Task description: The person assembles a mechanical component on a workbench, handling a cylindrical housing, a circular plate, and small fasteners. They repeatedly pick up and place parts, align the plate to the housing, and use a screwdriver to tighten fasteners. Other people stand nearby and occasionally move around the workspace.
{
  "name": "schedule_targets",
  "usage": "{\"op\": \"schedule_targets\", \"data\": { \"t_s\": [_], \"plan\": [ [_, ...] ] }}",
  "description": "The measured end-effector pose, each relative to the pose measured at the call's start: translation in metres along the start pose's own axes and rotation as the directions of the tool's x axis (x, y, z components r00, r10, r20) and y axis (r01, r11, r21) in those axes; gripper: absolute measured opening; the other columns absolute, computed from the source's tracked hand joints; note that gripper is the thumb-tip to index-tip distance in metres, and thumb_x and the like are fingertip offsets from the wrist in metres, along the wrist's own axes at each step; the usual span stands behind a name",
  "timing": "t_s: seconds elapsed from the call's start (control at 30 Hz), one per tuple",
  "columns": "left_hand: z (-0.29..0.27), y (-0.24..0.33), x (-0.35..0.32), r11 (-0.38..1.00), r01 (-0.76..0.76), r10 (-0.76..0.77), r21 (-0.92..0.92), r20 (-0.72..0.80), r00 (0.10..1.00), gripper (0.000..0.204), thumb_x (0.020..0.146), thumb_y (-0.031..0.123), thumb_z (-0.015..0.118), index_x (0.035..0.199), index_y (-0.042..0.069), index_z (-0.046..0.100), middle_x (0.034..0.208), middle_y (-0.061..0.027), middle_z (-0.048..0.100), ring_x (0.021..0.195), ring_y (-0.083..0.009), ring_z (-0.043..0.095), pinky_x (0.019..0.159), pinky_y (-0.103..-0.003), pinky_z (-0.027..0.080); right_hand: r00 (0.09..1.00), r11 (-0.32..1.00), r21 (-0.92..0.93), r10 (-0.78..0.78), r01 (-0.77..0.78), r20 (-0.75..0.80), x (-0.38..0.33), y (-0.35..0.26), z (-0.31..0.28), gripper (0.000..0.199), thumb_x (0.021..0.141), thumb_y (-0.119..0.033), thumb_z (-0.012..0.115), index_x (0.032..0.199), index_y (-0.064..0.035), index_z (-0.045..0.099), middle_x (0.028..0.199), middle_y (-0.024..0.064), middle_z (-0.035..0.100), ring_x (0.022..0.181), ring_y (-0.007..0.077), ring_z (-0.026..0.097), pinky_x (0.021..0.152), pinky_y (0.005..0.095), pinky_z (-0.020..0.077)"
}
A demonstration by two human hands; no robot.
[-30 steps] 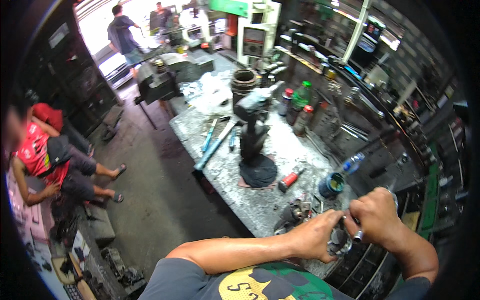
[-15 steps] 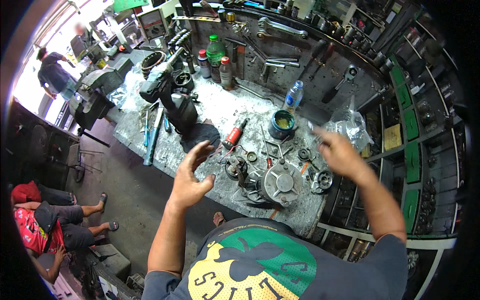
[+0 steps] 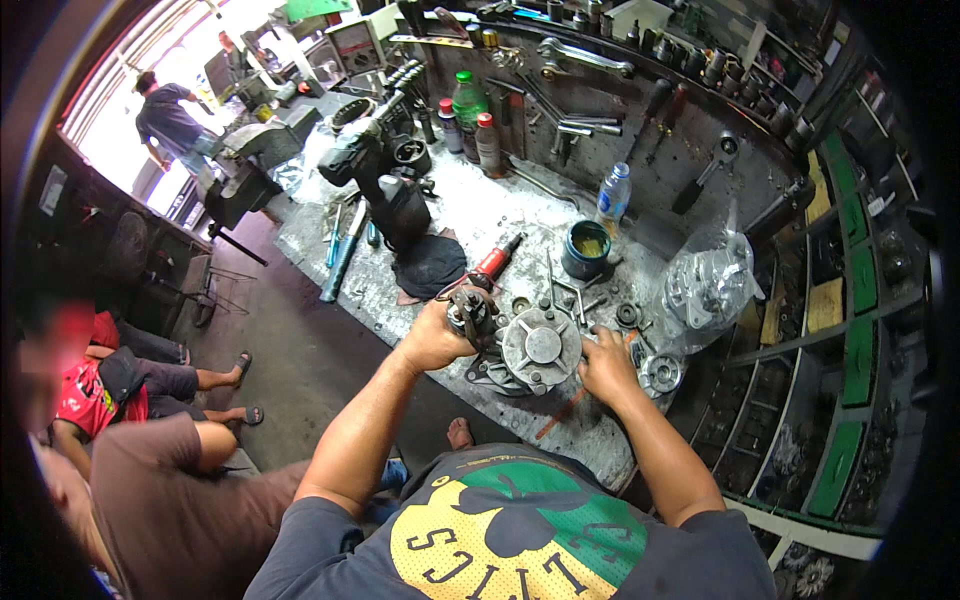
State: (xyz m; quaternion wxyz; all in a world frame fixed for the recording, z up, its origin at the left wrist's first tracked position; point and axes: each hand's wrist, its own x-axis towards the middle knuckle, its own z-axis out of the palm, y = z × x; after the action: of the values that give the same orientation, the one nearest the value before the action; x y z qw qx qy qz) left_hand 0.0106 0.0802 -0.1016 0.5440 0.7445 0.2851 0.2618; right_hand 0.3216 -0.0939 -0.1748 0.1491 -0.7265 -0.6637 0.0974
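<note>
— What are the hands doing right now?

— The left hand [image 3: 432,340] is closing around a small dark metal assembly [image 3: 470,308], gripping it just above the desk [image 3: 330,235]. The right hand [image 3: 606,366] is resting, fingers curled, against the right edge of the round grey metal housing [image 3: 541,346]; I cannot tell whether it is pinching something small or only pressing on the rim.

— Where is that housing sitting?

— Flat on the desk's near edge, between the two hands, with a dark gasket-like piece showing beneath it.

— How is it likely handling?

— Judging by the cast look, it is probably heavy and stiff, with greasy, slippery faces. The outer rim or the raised lugs are looking like the safest places to take hold. The small assembly seems lighter, fitting one fist, but oily too.

— What is lying around them?

— A ring-shaped bearing part [image 3: 662,373] is sitting just right of the right hand. A teal tin [image 3: 585,249] of grease and a red-handled tool [image 3: 495,260] are standing behind the housing, a clear plastic bag [image 3: 706,285] of metal parts is lying to the right, and a water bottle [image 3: 613,196] is standing farther back. A large black machine body [image 3: 385,185] is occupying the desk's far left.

— Anyone else nearby?

— People are sitting on the floor to the left, and a person in a blue shirt [image 3: 170,120] is standing by the doorway.
</note>
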Motion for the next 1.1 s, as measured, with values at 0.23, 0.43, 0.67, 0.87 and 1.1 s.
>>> {"op": "schedule_targets", "data": {
  "t_s": [0.23, 0.43, 0.67, 0.87, 1.1],
  "plan": [
    [0.04, 0.017, -0.05, 0.991, 0.127, -0.103, 0.043, -0.359, 0.928, 0.042, 0.081, 0.008, 0.093, 0.118, 0.004, 0.073, 0.105, -0.0031, 0.078, 0.094, -0.0129, 0.07, 0.09, -0.033, 0.059, 0.999, 0.675, 0.736, -0.031, 0.044, -0.031, -0.021, -0.04, -0.072, 0.087, 0.089, -0.019, 0.086, 0.164, 0.0001, 0.045, 0.158, 0.0271, 0.056, 0.142, 0.0416, 0.06, 0.121, 0.047, 0.0466],
    [0.093, 0.03, -0.087, 0.953, 0.238, -0.067, 0.188, -0.635, 0.769, 0.053, 0.083, 0.014, 0.092, 0.127, 0.001, 0.066, 0.107, -0.0121, 0.077, 0.1, -0.0238, 0.075, 0.094, -0.039, 0.06, 0.95, 0.71, 0.635, -0.175, 0.304, -0.26, -0.018, -0.093, -0.082, 0.12, 0.08, -0.026, 0.097, 0.173, 0.0011, 0.025, 0.166, 0.0309, 0.043, 0.155, 0.048, 0.045, 0.128, 0.0513, 0.038],
    [0.052, 0.067, -0.13, 0.931, -0.03, 0.29, 0.363, -0.687, 0.666, 0.066, 0.086, 0.007, 0.081, 0.148, 0.002, 0.058, 0.14, -0.0179, 0.066, 0.132, -0.032, 0.065, 0.113, -0.041, 0.052, 0.617, 0.623, 0.297, -0.391, 0.723, -0.683, -0.027, -0.124, -0.098, 0.053, 0.09, -0.002, 0.08, 0.139, 0.0006, 0.06, 0.132, 0.0231, 0.068, 0.12, 0.04, 0.068, 0.104, 0.0493, 0.0547],
    [0.013, 0.097, -0.125, 0.778, -0.024, 0.483, 0.628, -0.574, 0.661, 0.043, 0.085, 0.01, 0.084, 0.127, 0.005, 0.074, 0.12, -0.0162, 0.072, 0.114, -0.0366, 0.069, 0.102, -0.045, 0.054, 0.817, 0.771, 0.341, -0.375, 0.538, -0.439, -0.02, -0.191, -0.099, 0.04, 0.093, -0.001, 0.078, 0.132, 0.0012, 0.069, 0.127, 0.0257, 0.074, 0.11, 0.0436, 0.075, 0.096, 0.047, 0.0621],
    [-0.008, 0.089, -0.107, 0.772, -0.305, 0.515, 0.558, -0.266, 0.815, 0.024, 0.092, 0.006, 0.084, 0.115, 0.007, 0.082, 0.112, -0.0137, 0.077, 0.105, -0.0356, 0.073, 0.095, -0.045, 0.058, 0.828, 0.818, 0.362, -0.226, 0.448, -0.514, -0.006, -0.22, -0.082, 0.03, 0.088, 0.011, 0.071, 0.116, 0.0009, 0.075, 0.105, 0.0193, 0.076, 0.095, 0.0391, 0.076, 0.086, 0.0445, 0.0607]
  ]
}}
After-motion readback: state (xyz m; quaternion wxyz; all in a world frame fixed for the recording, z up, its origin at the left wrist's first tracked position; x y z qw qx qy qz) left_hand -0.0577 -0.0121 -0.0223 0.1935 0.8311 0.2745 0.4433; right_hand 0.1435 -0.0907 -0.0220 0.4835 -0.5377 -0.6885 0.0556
